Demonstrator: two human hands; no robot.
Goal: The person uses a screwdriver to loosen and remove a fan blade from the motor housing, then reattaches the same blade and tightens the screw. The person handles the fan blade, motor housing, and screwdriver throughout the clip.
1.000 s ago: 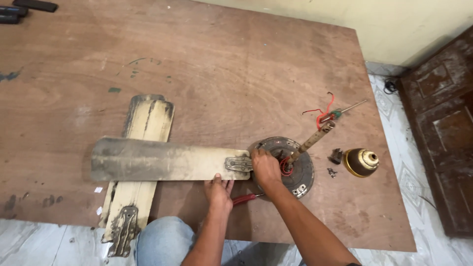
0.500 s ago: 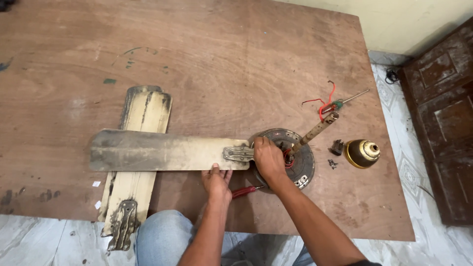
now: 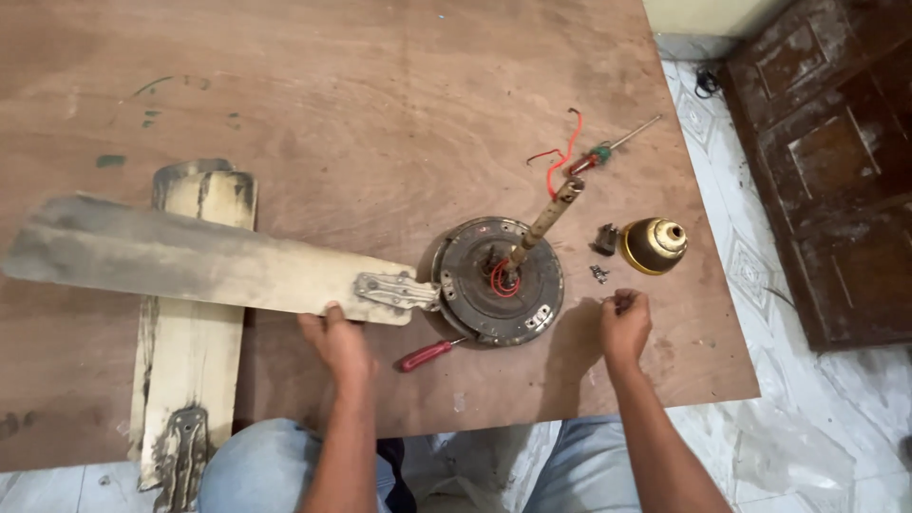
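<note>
— Plywood table (image 3: pixel 313 104), and near its left edge a loose fan blade (image 3: pixel 190 380) lies under a second blade (image 3: pixel 190 256) that is bolted to the motor.

— What about the left hand (image 3: pixel 340 344)?

— Fingers curled over that blade's near edge, beside its bracket. A red-handled screwdriver (image 3: pixel 427 354) lies just right of it.

— And the motor (image 3: pixel 499 280)?

— Near the front edge, rod up. The right hand (image 3: pixel 622 323) pinches something tiny, likely a screw. I'd judge one blade mounted, one left.
</note>
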